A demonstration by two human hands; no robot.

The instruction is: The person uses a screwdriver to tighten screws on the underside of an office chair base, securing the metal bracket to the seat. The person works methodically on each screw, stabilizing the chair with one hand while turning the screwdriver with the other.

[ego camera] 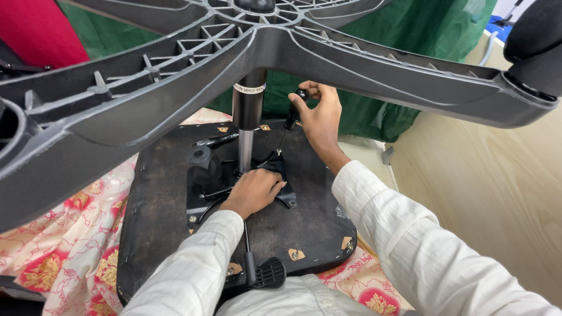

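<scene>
An office chair lies upside down. Its black seat underside (158,205) faces up, with a black metal mechanism plate (202,193) bolted to it. My left hand (253,191) presses flat on that plate beside the gas-lift column (248,111). My right hand (318,114) grips the black handle of a screwdriver (291,114), whose thin shaft slants down to a screw at the plate's far corner. The grey star base (175,64) spreads across the top of the view above both hands.
A black lever with a paddle handle (264,272) lies at the seat's near edge. A floral cloth (70,246) lies under the seat. Green fabric (410,29) hangs behind, a wooden panel (486,193) stands right. A caster (535,41) sits upper right.
</scene>
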